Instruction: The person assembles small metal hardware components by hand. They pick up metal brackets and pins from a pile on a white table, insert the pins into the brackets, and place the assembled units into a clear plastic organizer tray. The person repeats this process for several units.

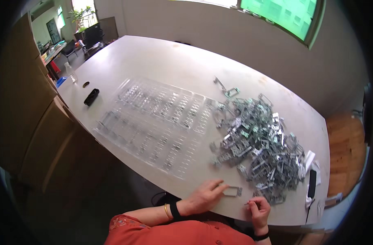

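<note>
At the near edge of the table, my left hand (206, 193) has its fingertips closed at the left end of a flat metal bracket (238, 191) with a rectangular opening. My right hand (260, 209) is just right of it, thumb and forefinger pinched together. A small thin piece pokes out at that pinch, too tiny to name. Beyond my right hand rises a large heap of silvery metal brackets (260, 143), loosely tangled. To the left lie clear plastic trays (149, 141) with rows of compartments; metal pieces seem to sit in several of them.
A separate bracket (232, 92) lies beyond the heap. On the right edge are a black-handled tool (312, 183) and white wrapping (309, 160). A black object (91, 97) and a clear bottle (70, 72) stand at the far left. A wooden stool (343, 143) is beside the table.
</note>
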A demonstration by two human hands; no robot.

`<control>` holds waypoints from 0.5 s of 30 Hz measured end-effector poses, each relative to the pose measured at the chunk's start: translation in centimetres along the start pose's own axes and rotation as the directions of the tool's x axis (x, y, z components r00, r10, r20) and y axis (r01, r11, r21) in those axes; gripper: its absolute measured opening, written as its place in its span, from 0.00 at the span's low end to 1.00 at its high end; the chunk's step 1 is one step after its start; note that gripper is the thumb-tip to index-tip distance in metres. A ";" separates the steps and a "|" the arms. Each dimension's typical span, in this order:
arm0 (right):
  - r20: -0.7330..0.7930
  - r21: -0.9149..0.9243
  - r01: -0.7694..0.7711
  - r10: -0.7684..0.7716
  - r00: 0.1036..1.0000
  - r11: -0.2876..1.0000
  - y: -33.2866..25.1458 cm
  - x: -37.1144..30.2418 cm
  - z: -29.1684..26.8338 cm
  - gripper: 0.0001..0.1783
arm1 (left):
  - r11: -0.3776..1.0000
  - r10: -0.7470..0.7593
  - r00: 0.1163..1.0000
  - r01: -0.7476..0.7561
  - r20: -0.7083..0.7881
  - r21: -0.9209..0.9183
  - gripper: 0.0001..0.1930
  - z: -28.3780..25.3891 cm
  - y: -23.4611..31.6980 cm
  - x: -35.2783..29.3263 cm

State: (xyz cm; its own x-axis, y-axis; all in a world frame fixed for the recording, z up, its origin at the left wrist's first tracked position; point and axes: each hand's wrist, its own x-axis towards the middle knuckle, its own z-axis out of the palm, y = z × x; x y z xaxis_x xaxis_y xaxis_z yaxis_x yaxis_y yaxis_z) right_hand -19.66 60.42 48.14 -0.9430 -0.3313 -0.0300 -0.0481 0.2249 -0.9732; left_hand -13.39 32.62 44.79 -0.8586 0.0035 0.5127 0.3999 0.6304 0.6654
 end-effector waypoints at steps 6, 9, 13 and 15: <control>-0.003 0.047 0.062 -0.062 0.998 0.997 1.1 -0.8 -0.2 0.00 | 0.999 0.048 0.997 -0.048 -0.063 0.016 0.18 0.2 0.4 0.9; 0.010 0.061 0.092 -0.092 0.996 0.994 1.3 -0.8 -0.1 0.01 | 0.995 0.070 0.995 -0.064 -0.065 0.081 0.18 0.6 0.2 0.3; 0.013 0.058 0.125 -0.126 0.992 0.990 2.1 -0.4 0.0 0.02 | 0.987 0.083 0.994 -0.071 -0.075 0.146 0.18 1.1 0.2 0.0; 0.002 0.029 0.148 -0.148 0.989 0.989 2.1 0.0 0.2 0.03 | 0.982 0.094 0.993 -0.080 -0.071 0.172 0.19 1.3 -0.1 0.0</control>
State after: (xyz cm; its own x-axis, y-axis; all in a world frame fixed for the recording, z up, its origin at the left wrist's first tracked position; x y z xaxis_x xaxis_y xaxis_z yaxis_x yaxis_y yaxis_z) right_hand -19.69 60.76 46.02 -0.9249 -0.3628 0.1139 -0.1774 0.1465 -0.9732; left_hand -13.83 33.56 44.06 -0.7926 0.0078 0.6097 0.4066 0.7519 0.5189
